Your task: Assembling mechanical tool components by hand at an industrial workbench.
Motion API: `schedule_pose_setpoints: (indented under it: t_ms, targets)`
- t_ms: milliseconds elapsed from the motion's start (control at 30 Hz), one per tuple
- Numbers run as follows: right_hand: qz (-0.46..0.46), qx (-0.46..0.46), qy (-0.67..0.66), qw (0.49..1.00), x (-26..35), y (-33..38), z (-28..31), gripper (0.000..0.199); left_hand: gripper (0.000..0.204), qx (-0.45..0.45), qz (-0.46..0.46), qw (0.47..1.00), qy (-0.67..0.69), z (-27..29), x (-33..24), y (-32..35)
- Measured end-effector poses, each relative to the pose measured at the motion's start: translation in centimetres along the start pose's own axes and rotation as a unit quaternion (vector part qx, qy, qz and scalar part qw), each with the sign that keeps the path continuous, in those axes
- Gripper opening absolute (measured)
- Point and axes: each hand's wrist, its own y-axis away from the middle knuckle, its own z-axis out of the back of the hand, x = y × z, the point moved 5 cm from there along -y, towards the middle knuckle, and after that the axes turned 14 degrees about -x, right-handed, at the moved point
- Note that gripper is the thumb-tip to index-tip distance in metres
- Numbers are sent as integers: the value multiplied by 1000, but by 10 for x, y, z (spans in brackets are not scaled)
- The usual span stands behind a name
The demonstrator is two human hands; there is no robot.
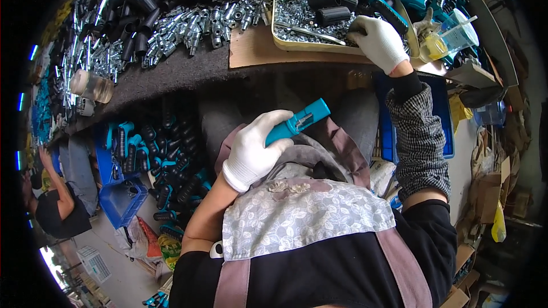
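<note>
My left hand (258, 151), in a white glove, is wrapped round a teal plastic tool housing (297, 122) above my lap. A slot in the housing's side shows metal parts inside. My right hand (378, 43), also gloved in white, is at the near right part of a shallow cream tray (319, 47). Its fingers are bent together over small metal parts (298, 18); whatever they pinch is hidden. A long flat metal strip (311, 33) lies among the parts, with its end by my right fingertips. Black ribbed sleeves (333, 16) rest just beyond.
Metal fittings (197, 28) and black tubes (140, 40) are heaped at the back left. Right of the tray stands a clear plastic cup (456, 34) with yellow in it. A clear jar (91, 86) sits at the left edge. Black-and-teal handles (171, 159) fill the lower left, near another person (60, 211).
</note>
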Motion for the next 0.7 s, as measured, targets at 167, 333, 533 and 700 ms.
schedule_pose_setpoints:
  t_ms: [167,333,533,700]
  targets:
    - [2,-49,-32,998,-4,7,0,15,48,8,174,968,183,-3,14,2]
    - [-59,-196,-188,961,1,13,21,11,53,36,338,870,357,-4,14,5]
    - [-297,39,-538,788,90,83,10,8,60,13,362,836,412,-10,18,7]
    - [-213,38,-410,886,121,113,-14,22,54,-21,293,887,356,-14,31,9]
